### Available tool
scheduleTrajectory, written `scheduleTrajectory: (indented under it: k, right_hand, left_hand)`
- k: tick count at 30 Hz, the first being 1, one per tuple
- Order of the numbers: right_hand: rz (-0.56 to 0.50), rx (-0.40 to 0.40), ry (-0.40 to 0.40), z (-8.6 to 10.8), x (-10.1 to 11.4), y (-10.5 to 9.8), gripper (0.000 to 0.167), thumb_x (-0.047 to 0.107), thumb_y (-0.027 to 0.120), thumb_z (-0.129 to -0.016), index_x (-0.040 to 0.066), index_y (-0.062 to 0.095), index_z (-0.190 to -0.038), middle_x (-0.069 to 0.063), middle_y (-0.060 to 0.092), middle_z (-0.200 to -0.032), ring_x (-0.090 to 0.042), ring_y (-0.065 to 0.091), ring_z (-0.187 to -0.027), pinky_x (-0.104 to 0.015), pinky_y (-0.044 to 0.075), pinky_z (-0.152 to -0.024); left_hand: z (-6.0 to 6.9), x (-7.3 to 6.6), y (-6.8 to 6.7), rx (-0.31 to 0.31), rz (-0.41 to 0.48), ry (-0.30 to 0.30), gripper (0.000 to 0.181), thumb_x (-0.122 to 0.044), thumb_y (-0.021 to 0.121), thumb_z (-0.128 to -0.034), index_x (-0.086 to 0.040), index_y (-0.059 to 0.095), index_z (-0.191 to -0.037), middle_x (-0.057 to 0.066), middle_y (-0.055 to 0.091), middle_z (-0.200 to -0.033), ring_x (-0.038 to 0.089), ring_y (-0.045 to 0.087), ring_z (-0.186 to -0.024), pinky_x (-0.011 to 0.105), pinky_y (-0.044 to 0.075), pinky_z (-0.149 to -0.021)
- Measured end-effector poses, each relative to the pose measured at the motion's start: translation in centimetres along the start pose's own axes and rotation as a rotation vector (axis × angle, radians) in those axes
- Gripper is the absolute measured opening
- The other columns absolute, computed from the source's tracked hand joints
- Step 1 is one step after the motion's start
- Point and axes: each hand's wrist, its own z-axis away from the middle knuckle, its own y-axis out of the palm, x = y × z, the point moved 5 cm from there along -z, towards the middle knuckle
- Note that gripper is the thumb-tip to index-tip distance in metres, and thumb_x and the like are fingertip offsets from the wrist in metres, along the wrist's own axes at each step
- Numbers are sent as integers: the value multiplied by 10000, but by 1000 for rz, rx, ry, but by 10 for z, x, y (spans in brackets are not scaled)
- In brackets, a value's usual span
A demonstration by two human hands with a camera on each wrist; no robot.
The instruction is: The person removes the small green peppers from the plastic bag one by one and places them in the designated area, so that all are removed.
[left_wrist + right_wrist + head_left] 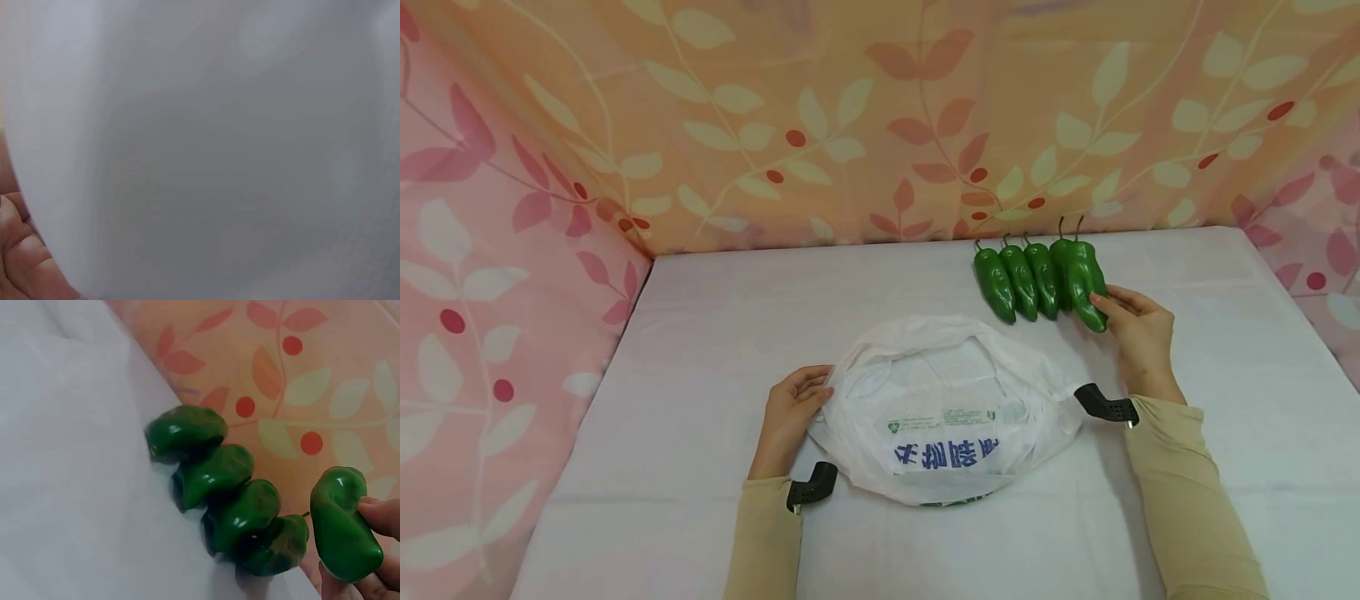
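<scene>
A white plastic bag [917, 487] with blue and green print lies on the table, its mouth spread open. My left hand [793, 412] pinches the bag's left rim between thumb and fingers; in the left wrist view the blurred bag [231, 156] covers most of that hand [28, 262]. At the back right, my right hand [1142, 333] grips a green pepper [1084, 279] near its lower end. In the right wrist view this pepper [344, 531] appears apart from the others. Several more green peppers [1019, 279] lie side by side in a row just left of it.
A white cloth covers the table [715, 317]. Behind it hangs an orange leaf-patterned curtain [820, 108], with a pink one [482, 333] at the left. Black wrist cameras [812, 486] sit at both sleeves, the right one close to the bag's edge.
</scene>
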Motion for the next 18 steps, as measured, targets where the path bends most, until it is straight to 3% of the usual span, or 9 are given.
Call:
scheduleTrajectory:
  k: [6,12,18]
  right_hand:
    - [-39,-54,-23,-17,3,-7,178,-8,768,-752,93,695,-879,35,672,-753,-45,601,-729,-124,487,-581]
    - [63,-128,-36,-30,4,-14,181,-1,758,-764,117,675,-873,81,648,-706,-25,569,-705,-106,447,-535]
    - [110,-151,-19,-43,-1,-18,161,29,754,-779,134,657,-854,111,631,-683,-7,568,-714,-89,460,-579]
  left_hand:
    - [0,-1,0,-1,9,0,323,41,637,-856,-11,631,-1175,162,622,-1149,152,623,-963,177,482,-809]
    - [1,-1,-1,-15,-7,-11,325,34,643,-853,-18,635,-1173,155,627,-1151,145,624,-961,170,480,-803]
    - [1,-2,-1,-19,-10,-6,324,36,643,-851,-6,634,-1171,163,628,-1144,126,626,-941,168,483,-796]
